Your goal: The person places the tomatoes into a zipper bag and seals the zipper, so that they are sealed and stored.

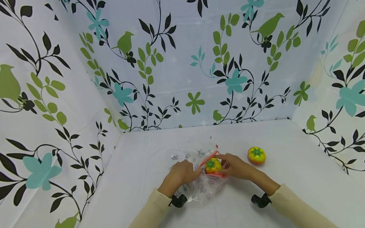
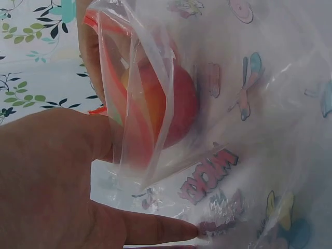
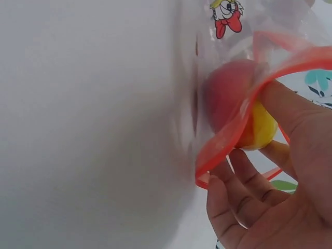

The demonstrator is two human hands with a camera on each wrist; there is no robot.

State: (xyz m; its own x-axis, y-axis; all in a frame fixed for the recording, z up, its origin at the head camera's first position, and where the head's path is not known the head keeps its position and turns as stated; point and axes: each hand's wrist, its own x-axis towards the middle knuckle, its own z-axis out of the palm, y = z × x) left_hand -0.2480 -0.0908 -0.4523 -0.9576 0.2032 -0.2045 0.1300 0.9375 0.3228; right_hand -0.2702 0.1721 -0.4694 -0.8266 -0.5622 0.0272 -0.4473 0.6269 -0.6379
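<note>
A clear printed zip bag [image 1: 196, 186] with a red-edged mouth lies on the table in front of me. In its mouth sits a red-and-yellow toy fruit [image 1: 213, 165] with a green leafy top, its red side showing through the film in the left wrist view. My left hand [image 1: 183, 172] holds the bag beside the mouth, its thumb at the opening and one finger stretched along the film. From the other side, my right hand [image 1: 235, 166] grips the fruit, thumb at the red rim [image 3: 228, 140] and fingers around it. Some fingertips are hidden.
A second toy fruit [image 1: 256, 155] of the same look rests on the white table [image 1: 137, 177], right of my right hand. Patterned cloth [image 1: 182, 63] with leaves and birds hangs behind and at both sides. Each wrist wears a small black camera [image 1: 179, 200].
</note>
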